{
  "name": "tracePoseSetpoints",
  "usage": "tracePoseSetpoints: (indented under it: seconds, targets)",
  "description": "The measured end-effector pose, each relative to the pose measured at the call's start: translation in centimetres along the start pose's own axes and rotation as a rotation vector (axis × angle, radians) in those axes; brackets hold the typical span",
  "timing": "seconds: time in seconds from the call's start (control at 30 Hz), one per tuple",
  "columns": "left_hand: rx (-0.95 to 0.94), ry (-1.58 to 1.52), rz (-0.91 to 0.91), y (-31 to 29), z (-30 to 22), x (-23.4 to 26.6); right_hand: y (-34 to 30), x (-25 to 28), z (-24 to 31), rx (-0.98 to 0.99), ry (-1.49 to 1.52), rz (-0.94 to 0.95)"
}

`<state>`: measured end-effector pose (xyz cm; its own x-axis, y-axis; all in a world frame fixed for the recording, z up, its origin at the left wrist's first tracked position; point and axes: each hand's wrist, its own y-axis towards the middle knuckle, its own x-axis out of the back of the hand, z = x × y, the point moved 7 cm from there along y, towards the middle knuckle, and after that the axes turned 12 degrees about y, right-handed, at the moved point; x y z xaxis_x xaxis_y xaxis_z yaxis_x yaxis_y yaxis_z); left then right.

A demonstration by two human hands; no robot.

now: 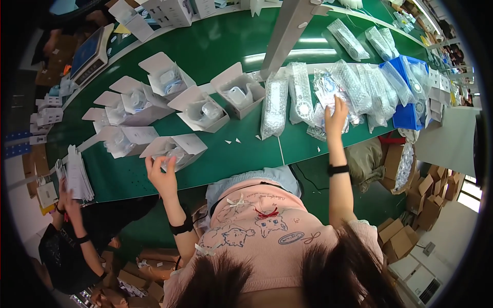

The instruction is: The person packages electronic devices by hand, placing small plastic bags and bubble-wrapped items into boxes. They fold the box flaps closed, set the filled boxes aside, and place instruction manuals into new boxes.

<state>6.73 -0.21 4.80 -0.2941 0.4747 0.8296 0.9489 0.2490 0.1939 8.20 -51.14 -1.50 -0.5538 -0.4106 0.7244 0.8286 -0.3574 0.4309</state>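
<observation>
An open white box (191,149) stands near the front edge of the green table, with clear plastic wrapping inside. My left hand (162,179) is at its near corner, fingers curled against the box's edge. Over a heap of small printed plastic packets (324,86) at the right, my right hand (336,119) reaches with its fingers apart. Its fingertips touch or hover just above the packets; nothing shows in its grasp. Bubble-wrapped long items (275,107) lie on both sides of that heap.
Several more open white boxes (240,92) holding plastic-wrapped items stand at the left and middle. A grey metal post (285,38) rises behind them. At the right is a blue bin (405,115). A co-worker (72,246) handles a stack of white flat cartons (78,174) at far left.
</observation>
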Motion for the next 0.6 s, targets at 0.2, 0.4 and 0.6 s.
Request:
tracePoseSetpoints:
  seconds: [0.2,0.4,0.6]
  targets:
    - [0.114,0.068,-0.035,1.2,-0.4,0.5,5.3,-6.5,-6.1,-0.018,-0.381,0.245]
    - [0.134,-0.052,-0.043,1.6,0.3,0.1,6.7,-6.2,-5.5,-0.052,-0.478,0.304]
    - [0.174,-0.065,-0.058,1.7,0.4,0.7,4.8,1.5,13.6,0.005,0.716,0.112]
